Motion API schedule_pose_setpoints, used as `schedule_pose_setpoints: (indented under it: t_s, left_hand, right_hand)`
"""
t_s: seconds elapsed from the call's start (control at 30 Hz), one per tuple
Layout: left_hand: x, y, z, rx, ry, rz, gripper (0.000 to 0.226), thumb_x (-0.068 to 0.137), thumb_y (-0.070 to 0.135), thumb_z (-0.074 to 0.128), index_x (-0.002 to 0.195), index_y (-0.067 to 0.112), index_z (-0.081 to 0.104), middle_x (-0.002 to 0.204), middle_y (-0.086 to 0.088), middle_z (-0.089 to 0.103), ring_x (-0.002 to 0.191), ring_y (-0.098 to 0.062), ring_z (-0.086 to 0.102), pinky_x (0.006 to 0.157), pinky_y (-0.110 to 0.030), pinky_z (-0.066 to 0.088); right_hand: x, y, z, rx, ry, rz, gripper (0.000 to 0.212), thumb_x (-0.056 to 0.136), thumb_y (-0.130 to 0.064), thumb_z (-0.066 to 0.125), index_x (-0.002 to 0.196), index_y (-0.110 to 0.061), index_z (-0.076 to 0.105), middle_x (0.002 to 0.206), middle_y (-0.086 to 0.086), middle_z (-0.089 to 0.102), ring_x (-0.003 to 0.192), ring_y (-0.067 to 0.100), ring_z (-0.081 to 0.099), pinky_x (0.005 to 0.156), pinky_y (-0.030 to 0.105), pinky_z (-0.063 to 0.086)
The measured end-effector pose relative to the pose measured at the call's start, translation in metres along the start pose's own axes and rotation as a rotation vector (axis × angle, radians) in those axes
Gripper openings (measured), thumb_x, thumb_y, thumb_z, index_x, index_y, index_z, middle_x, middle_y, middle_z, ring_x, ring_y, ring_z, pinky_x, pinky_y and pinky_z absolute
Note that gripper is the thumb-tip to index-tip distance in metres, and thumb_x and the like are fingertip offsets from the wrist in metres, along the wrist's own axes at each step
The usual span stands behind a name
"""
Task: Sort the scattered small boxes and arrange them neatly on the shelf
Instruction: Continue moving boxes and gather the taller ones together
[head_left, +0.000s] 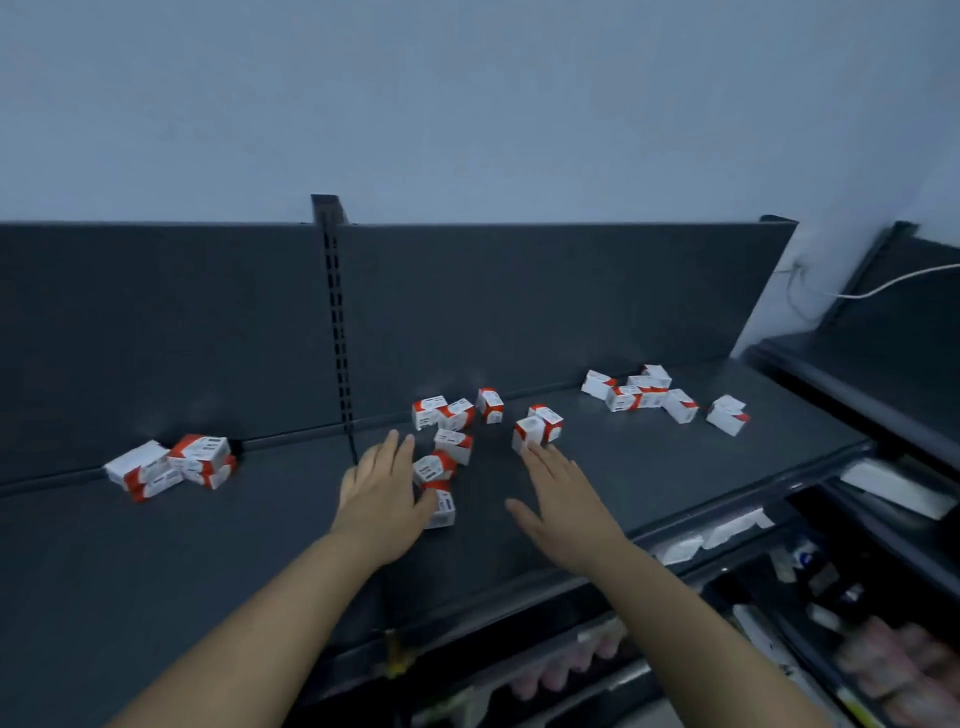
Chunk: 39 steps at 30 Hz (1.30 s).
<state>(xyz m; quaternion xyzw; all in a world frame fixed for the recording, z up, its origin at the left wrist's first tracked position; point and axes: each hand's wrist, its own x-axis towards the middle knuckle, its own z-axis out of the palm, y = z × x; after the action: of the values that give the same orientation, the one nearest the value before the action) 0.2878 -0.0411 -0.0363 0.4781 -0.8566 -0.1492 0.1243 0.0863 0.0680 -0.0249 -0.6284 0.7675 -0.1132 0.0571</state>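
Observation:
Small white-and-red boxes lie scattered on a dark grey shelf (649, 467). A loose middle group (452, 441) sits between my hands, with a pair of boxes (537, 428) just right of it. My left hand (382, 493) lies flat with straight fingers, its thumb touching the nearest box (441, 506). Fingers straight, my right hand (561, 499) reaches out with its fingertips at the pair of boxes. A stacked pile (171, 465) rests at the left against the back panel. Several more boxes (654, 397) are strewn at the right.
A slotted upright post (337, 332) divides the dark back panel. Lower shelves (779, 613) with white price tags and blurred goods stand below and to the right. A white cable (883, 283) hangs at the wall near the right shelf unit.

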Motion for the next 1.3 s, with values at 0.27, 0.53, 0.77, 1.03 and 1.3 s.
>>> schedule_pose_setpoints:
  t_s: [0.27, 0.53, 0.77, 1.03, 1.3]
  left_hand:
    - [0.007, 0.109, 0.049, 0.0, -0.036, 0.053, 0.075, 0.098, 0.048, 0.036, 0.156, 0.017, 0.001, 0.164, -0.002, -0.004, 0.151, -0.02, -0.005, 0.122, -0.038, 0.003]
    - [0.04, 0.161, 0.071, 0.046, -0.087, 0.143, 0.077, 0.099, 0.047, 0.036, 0.156, 0.014, -0.004, 0.164, -0.003, -0.005, 0.151, -0.021, -0.003, 0.122, -0.039, 0.004]
    - [0.105, 0.224, 0.1, 0.043, -0.129, 0.25, 0.075, 0.099, 0.046, 0.033, 0.156, 0.014, -0.005, 0.164, -0.004, -0.009, 0.151, -0.02, -0.007, 0.122, -0.038, -0.001]
    - [0.18, 0.29, 0.13, -0.021, -0.191, 0.335, 0.078, 0.098, 0.045, 0.035, 0.155, 0.013, -0.009, 0.164, -0.004, -0.011, 0.15, -0.02, -0.009, 0.123, -0.038, -0.001]
    - [0.216, 0.332, 0.164, -0.062, -0.229, 0.419, 0.078, 0.098, 0.04, 0.041, 0.156, 0.012, -0.003, 0.164, -0.002, -0.007, 0.15, -0.017, -0.009, 0.122, -0.032, -0.003]
  right_hand:
    - [-0.043, 0.098, -0.032, 0.049, 0.009, 0.035, 0.071, 0.102, -0.046, 0.039, 0.157, -0.018, 0.003, 0.164, -0.006, -0.001, 0.15, 0.011, -0.006, 0.12, 0.028, -0.006]
    - [-0.045, 0.162, -0.039, 0.094, 0.043, 0.116, 0.071, 0.102, -0.041, 0.043, 0.157, -0.018, 0.005, 0.164, -0.005, 0.003, 0.151, 0.013, -0.002, 0.122, 0.03, -0.001]
    - [-0.015, 0.221, -0.058, 0.037, 0.05, 0.166, 0.071, 0.102, -0.04, 0.043, 0.157, -0.018, 0.004, 0.164, -0.004, 0.003, 0.151, 0.014, -0.002, 0.123, 0.032, 0.0]
    - [0.021, 0.297, -0.084, -0.053, 0.062, 0.225, 0.075, 0.1, -0.039, 0.047, 0.157, -0.015, 0.005, 0.164, -0.002, 0.003, 0.151, 0.013, 0.002, 0.121, 0.027, 0.0]
    - [0.044, 0.366, -0.082, 0.008, 0.031, 0.275, 0.075, 0.099, -0.036, 0.051, 0.156, -0.015, 0.006, 0.164, -0.001, 0.005, 0.151, 0.015, 0.002, 0.123, 0.033, 0.007]
